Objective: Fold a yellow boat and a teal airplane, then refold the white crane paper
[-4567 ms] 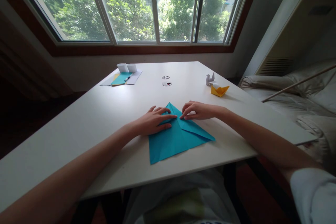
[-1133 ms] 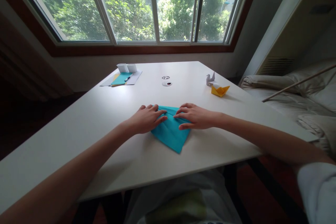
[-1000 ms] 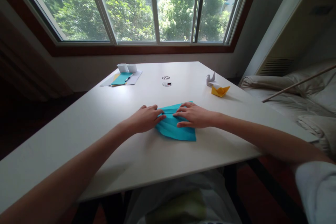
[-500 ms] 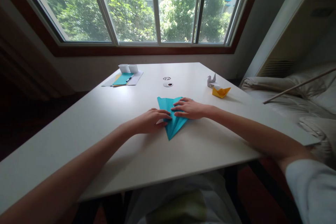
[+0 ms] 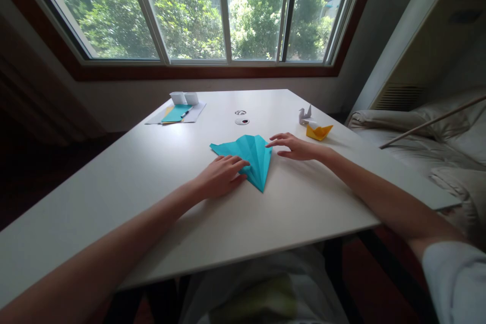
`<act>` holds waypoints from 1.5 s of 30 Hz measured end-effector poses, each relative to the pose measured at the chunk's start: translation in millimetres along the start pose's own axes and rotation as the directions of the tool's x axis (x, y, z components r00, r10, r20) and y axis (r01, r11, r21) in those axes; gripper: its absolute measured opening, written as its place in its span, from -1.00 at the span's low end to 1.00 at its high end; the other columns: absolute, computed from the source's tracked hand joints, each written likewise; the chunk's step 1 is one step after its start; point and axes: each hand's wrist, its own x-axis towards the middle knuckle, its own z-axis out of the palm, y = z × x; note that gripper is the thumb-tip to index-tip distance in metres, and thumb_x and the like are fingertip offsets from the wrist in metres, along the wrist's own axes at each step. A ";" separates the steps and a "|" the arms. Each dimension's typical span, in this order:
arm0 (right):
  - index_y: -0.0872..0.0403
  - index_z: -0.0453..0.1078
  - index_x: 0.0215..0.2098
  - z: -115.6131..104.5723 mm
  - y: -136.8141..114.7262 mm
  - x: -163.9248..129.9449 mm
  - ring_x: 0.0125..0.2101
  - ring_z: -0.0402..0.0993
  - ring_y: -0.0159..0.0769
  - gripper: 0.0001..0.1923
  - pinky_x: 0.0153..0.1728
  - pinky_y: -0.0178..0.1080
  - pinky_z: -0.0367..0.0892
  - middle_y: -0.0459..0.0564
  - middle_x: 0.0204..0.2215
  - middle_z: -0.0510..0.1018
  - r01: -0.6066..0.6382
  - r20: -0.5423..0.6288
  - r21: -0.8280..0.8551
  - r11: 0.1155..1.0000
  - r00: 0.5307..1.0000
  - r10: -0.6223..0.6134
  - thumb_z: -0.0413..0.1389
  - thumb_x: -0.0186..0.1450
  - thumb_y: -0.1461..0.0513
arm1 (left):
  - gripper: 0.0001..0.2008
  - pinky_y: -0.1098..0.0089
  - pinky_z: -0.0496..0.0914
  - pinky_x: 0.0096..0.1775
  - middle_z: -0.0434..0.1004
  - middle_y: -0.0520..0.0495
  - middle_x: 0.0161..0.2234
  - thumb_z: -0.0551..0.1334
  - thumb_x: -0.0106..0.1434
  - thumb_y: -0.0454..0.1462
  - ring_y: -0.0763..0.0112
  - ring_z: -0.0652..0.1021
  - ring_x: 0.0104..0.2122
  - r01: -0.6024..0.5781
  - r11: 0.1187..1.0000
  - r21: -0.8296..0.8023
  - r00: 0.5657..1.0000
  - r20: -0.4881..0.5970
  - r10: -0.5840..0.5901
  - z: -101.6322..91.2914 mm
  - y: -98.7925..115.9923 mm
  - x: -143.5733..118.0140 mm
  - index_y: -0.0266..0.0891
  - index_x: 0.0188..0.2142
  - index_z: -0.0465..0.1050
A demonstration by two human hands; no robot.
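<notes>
A turquoise sheet of origami paper (image 5: pixel 255 154), creased in a fan that runs to a point near me, lies on the white table (image 5: pixel 182 162). My left hand (image 5: pixel 222 176) rests on its left part, fingers stretched out and nothing gripped; that hand covers some of the lower left edge. At the paper's right edge is my right hand (image 5: pixel 294 147), its fingers apart and the fingertips beside or just over the edge. Whether those tips touch the paper I cannot tell.
Toward the far right stand a yellow paper boat (image 5: pixel 319 132) and a white paper swan (image 5: pixel 305 114). At the far left, coloured sheets (image 5: pixel 177 113), a pen (image 5: pixel 187 112) and white folded pieces (image 5: pixel 184 97) lie together. Two round inserts (image 5: pixel 242 121) sit mid-table, before a window.
The paper has turned and opened wider, its near point shifting right and its left corner reaching further left. My right hand has moved off the paper to its right edge.
</notes>
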 end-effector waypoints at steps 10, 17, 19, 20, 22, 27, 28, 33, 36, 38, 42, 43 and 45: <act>-0.03 0.46 -0.17 6.9 -8.9 -0.5 0.08 0.11 -0.08 -0.75 0.03 0.03 0.13 0.06 0.01 0.36 0.076 -0.043 -0.108 0.991 0.996 -0.081 0.00 0.25 0.19 | -0.66 0.19 0.25 -0.09 0.36 -0.15 -0.03 -0.08 0.36 -0.19 0.23 0.43 -0.11 -0.067 0.998 0.020 0.997 0.028 0.066 1.1 2.1 1.0 -0.02 0.05 0.29; 0.00 0.33 -0.02 3.8 -13.8 2.0 0.09 0.09 -0.04 -0.59 0.05 0.04 0.08 0.08 0.07 0.30 0.030 -0.193 -0.111 0.993 0.980 -0.051 0.06 0.21 0.04 | -0.65 0.15 0.25 -0.07 0.34 -0.17 0.00 -0.08 0.36 -0.16 0.20 0.43 -0.09 -0.064 0.998 -0.003 0.995 0.072 0.064 -3.5 8.2 1.8 -0.04 0.06 0.29; 0.02 0.20 0.10 6.5 -16.1 3.9 0.10 0.08 -0.03 -0.44 0.05 0.04 0.09 0.11 0.11 0.25 -0.016 -0.248 -0.102 0.995 0.969 -0.010 0.07 0.18 -0.01 | -0.65 0.14 0.25 -0.06 0.34 -0.17 0.00 -0.08 0.36 -0.15 0.20 0.42 -0.08 -0.059 0.998 -0.007 0.995 0.080 0.060 -4.0 8.6 1.4 -0.03 0.06 0.29; 0.03 0.15 0.12 8.3 -17.3 4.8 0.09 0.09 -0.02 -0.39 0.04 0.03 0.09 0.13 0.11 0.24 -0.039 -0.266 -0.095 0.995 0.964 0.012 0.07 0.18 -0.03 | -0.65 0.15 0.25 -0.06 0.34 -0.17 0.00 -0.08 0.36 -0.15 0.20 0.42 -0.08 -0.057 0.998 -0.007 0.995 0.083 0.058 -3.9 8.5 1.2 -0.03 0.06 0.29; 0.06 0.14 0.11 12.1 -19.7 6.5 0.04 0.15 -0.02 -0.35 0.00 0.01 0.13 0.15 0.08 0.27 -0.092 -0.289 -0.078 0.993 0.955 0.066 0.07 0.16 -0.07 | -0.65 0.15 0.24 -0.06 0.33 -0.17 0.00 -0.08 0.35 -0.14 0.20 0.42 -0.07 -0.054 0.999 -0.006 0.995 0.083 0.054 -3.5 8.1 1.1 -0.02 0.07 0.28; 0.09 0.30 -0.17 18.5 -27.2 9.5 -0.15 0.30 -0.09 -0.52 -0.13 -0.05 0.20 0.13 -0.16 0.41 -0.197 -0.286 -0.046 0.979 0.942 0.177 0.04 0.16 -0.10 | -0.65 0.15 0.24 -0.06 0.33 -0.16 0.00 -0.07 0.35 -0.13 0.21 0.42 -0.08 -0.055 0.998 -0.010 0.996 0.077 0.055 -2.3 7.7 1.7 -0.02 0.06 0.28; 0.08 0.32 -0.23 19.2 -28.9 9.8 -0.17 0.32 -0.11 -0.57 -0.13 -0.06 0.20 0.11 -0.20 0.42 -0.190 -0.264 -0.039 0.981 0.949 0.173 0.03 0.18 -0.09 | -0.65 0.15 0.24 -0.06 0.33 -0.16 0.00 -0.07 0.35 -0.13 0.21 0.42 -0.08 -0.054 0.998 -0.012 0.996 0.077 0.055 -2.3 7.9 1.9 -0.02 0.06 0.28; 0.05 0.37 -0.29 22.8 -36.3 9.7 -0.15 0.34 -0.18 -0.70 -0.09 -0.10 0.17 0.07 -0.20 0.43 -0.060 -0.170 0.015 0.998 0.983 0.062 -0.03 0.27 0.02 | -0.65 0.16 0.24 -0.06 0.33 -0.15 0.00 -0.07 0.35 -0.13 0.20 0.41 -0.07 -0.061 0.998 -0.023 0.996 0.068 0.062 -1.5 7.7 2.2 -0.02 0.06 0.28; 0.05 0.39 -0.29 24.8 -38.4 9.4 -0.15 0.35 -0.19 -0.74 -0.08 -0.09 0.17 0.06 -0.19 0.44 -0.032 -0.167 0.012 0.999 0.985 0.034 0.00 0.27 0.06 | -0.66 0.15 0.25 -0.05 0.33 -0.15 0.00 -0.06 0.35 -0.13 0.20 0.42 -0.08 -0.060 0.998 -0.033 0.996 0.067 0.062 -0.5 7.0 2.1 -0.04 0.06 0.28; 0.05 0.39 -0.28 26.1 -38.7 9.4 -0.16 0.35 -0.20 -0.78 -0.08 -0.10 0.18 0.06 -0.19 0.44 -0.022 -0.169 0.008 1.000 0.985 0.023 0.02 0.26 0.10 | -0.66 0.16 0.25 -0.06 0.34 -0.16 0.00 -0.05 0.34 -0.14 0.20 0.42 -0.08 -0.056 0.998 -0.041 0.996 0.068 0.059 -0.5 6.9 2.4 -0.05 0.05 0.29; 0.05 0.38 -0.25 28.4 -37.6 9.0 -0.13 0.35 -0.20 -0.84 -0.06 -0.10 0.18 0.04 -0.19 0.47 0.020 -0.153 0.009 1.000 0.988 -0.019 0.02 0.26 0.18 | -0.67 0.17 0.26 -0.05 0.34 -0.15 0.01 -0.02 0.33 -0.15 0.19 0.42 -0.07 -0.036 0.997 -0.073 0.995 0.089 0.042 -2.6 7.9 3.6 -0.07 0.03 0.31; 0.05 0.37 -0.24 28.9 -37.3 8.8 -0.12 0.34 -0.21 -0.84 -0.06 -0.11 0.18 0.04 -0.19 0.47 0.035 -0.150 0.012 0.999 0.988 -0.032 0.01 0.27 0.19 | -0.67 0.18 0.26 -0.05 0.34 -0.15 0.02 -0.01 0.32 -0.16 0.19 0.42 -0.06 -0.029 0.996 -0.086 0.994 0.098 0.038 -3.5 8.1 3.9 -0.08 0.03 0.31; 0.05 0.37 -0.23 29.7 -37.1 8.1 -0.11 0.34 -0.21 -0.84 -0.06 -0.11 0.18 0.04 -0.19 0.48 0.053 -0.142 0.020 0.998 0.989 -0.050 -0.01 0.28 0.22 | -0.68 0.21 0.27 -0.05 0.34 -0.15 0.03 0.01 0.31 -0.19 0.20 0.42 -0.05 -0.026 0.992 -0.120 0.993 0.112 0.040 -5.2 8.3 4.2 -0.10 0.03 0.30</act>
